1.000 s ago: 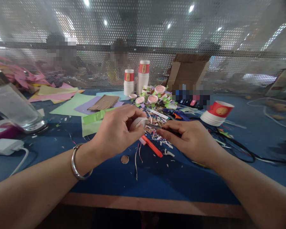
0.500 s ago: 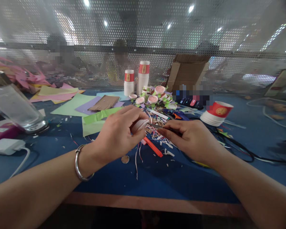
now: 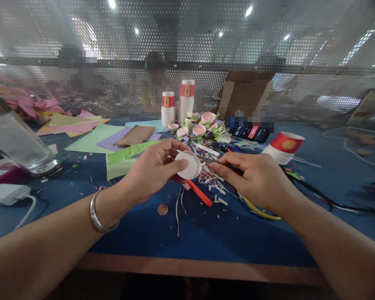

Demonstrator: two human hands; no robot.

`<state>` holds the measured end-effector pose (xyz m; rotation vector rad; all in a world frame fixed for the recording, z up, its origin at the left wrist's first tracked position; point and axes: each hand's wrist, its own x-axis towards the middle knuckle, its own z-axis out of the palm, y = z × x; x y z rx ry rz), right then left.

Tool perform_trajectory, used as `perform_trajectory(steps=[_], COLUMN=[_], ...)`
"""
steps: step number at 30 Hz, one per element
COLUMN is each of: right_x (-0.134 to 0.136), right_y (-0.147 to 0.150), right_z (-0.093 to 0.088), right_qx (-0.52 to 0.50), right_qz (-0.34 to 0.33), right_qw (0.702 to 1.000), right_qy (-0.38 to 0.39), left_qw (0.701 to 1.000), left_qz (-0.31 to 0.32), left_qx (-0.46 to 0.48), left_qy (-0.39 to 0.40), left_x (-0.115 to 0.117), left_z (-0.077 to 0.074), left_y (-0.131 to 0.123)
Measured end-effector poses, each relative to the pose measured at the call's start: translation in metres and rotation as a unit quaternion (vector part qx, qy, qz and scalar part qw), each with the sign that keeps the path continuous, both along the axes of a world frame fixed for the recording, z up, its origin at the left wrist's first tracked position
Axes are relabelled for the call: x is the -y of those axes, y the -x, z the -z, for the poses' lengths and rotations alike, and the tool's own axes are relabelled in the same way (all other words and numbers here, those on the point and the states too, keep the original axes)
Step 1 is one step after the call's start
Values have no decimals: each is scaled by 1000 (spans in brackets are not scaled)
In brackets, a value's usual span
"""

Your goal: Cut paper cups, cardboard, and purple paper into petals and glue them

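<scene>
My left hand (image 3: 158, 171) pinches a round white paper cup bottom (image 3: 192, 166) with a shallow rim, its thumb lying on the face. My right hand (image 3: 253, 173) is closed around a thin, dark metal tool (image 3: 208, 159). The tool's tip points left at the disc's right edge; whether it touches, I cannot tell. My fingers hide its handle, so its exact kind is unclear. Beneath the hands lie paper scraps (image 3: 217, 187) and an orange-red stick-like piece (image 3: 200, 193). A small brown disc (image 3: 162, 209) lies nearer the table edge.
Stacked paper cups (image 3: 186, 104) stand at the back beside a pile of decorated cup bottoms (image 3: 203, 127). A phone (image 3: 251, 131) and a red-and-white cup (image 3: 284, 148) are to the right. A glass mug (image 3: 25, 141), a white charger (image 3: 9, 195) and coloured paper (image 3: 87, 137) occupy the left.
My left hand has turned the paper cup bottom from edge-on to facing me, and the fingers have opened out somewhat. My right hand still holds the tool, slightly shifted.
</scene>
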<state>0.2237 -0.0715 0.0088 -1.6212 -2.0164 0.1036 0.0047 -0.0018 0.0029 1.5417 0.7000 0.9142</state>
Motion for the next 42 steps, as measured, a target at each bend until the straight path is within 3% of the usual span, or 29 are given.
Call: perform_trajectory(steps=[4,12,24,36,42], right_x=[-1,0,2,1,3], right_y=[0,0,4,4,5], right_z=[1,5,3,1,-1], right_qx=[-5,-5,-5,-14,-17], right_qz=[5,3,-19,-21,-28], right_qw=[1000,1000,1000,1000,999], right_qy=[5,-10,-18,-14,-3], left_qw=[997,993,991,996,994], left_qz=[38,20,67,27,38], left_qx=[38,43,44,42,49], left_qy=[59,104,106,71,87], left_x=[3,6,8,8,10], left_z=[1,-1,-2,0,1], left_y=[-2,-2,0,-3,-2])
